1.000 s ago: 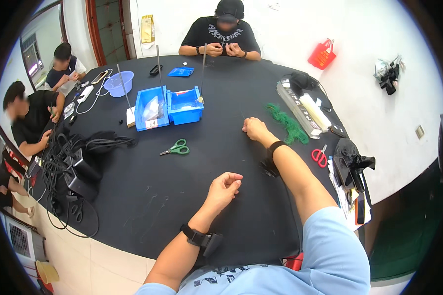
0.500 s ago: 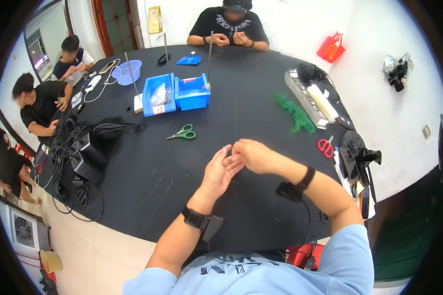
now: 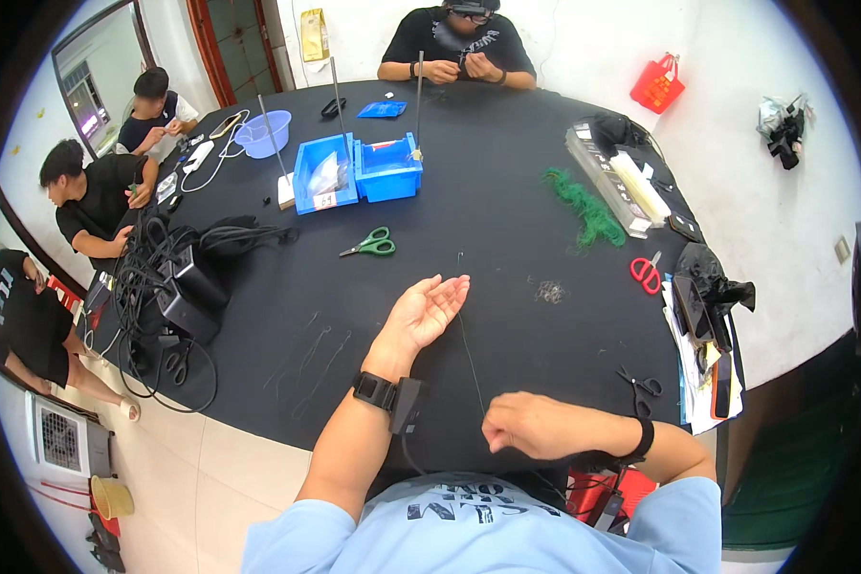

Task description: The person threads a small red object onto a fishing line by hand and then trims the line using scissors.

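My left hand (image 3: 429,308) is over the middle of the table, palm up and fingers mostly stretched. A thin dark line (image 3: 471,359) passes at its fingertips, where the fingers seem to grip it. Beyond them a short end of the line shows, with a tiny bent tip too small to make out. From there the line runs toward me, nearly straight, to my right hand (image 3: 521,426). That hand is closed in a pinch on it, near the table's front edge. Several similar thin lines (image 3: 313,354) lie on the table to the left.
Green-handled scissors (image 3: 373,243), blue bins (image 3: 388,177) and green tangled netting (image 3: 586,212) lie farther off. Right are a small tangle of thin pieces (image 3: 549,292), red scissors (image 3: 646,275) and black scissors (image 3: 639,386). Black cables (image 3: 143,277) crowd the left. Other people sit around the table.
My right hand has moved from beside my left hand back toward me, drawing the line along. My left hand has turned more palm up. The view has shifted slightly.
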Action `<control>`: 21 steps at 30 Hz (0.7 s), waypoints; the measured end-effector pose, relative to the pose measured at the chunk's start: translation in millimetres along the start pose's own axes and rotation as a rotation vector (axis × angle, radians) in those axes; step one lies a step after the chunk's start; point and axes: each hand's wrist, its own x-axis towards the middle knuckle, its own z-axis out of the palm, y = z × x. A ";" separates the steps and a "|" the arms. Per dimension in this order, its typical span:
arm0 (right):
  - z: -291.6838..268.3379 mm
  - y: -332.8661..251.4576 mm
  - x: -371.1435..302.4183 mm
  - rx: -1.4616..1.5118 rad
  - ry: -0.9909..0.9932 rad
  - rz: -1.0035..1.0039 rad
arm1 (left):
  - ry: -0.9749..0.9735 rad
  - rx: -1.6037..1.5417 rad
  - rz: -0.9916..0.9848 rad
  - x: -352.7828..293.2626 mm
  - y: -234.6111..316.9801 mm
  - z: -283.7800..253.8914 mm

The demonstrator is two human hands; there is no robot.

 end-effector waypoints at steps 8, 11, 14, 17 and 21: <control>4.2 -26.6 -15.2 0.067 -0.114 -0.087 | 0.054 0.075 0.042 0.4 -1.3 -0.9; 4.8 -30.1 -18.4 0.084 -0.127 -0.114 | 0.096 0.145 0.071 -2.3 -3.8 1.6; 6.2 -29.4 -21.3 0.068 -0.165 -0.094 | 0.123 0.297 0.093 -8.7 -6.3 4.3; 9.3 -17.7 -27.0 0.044 -0.151 -0.041 | 0.096 0.476 0.111 -17.5 -11.7 16.3; -14.9 -15.1 -34.2 -0.111 -0.107 0.112 | -0.045 0.676 0.181 -35.3 -20.0 36.9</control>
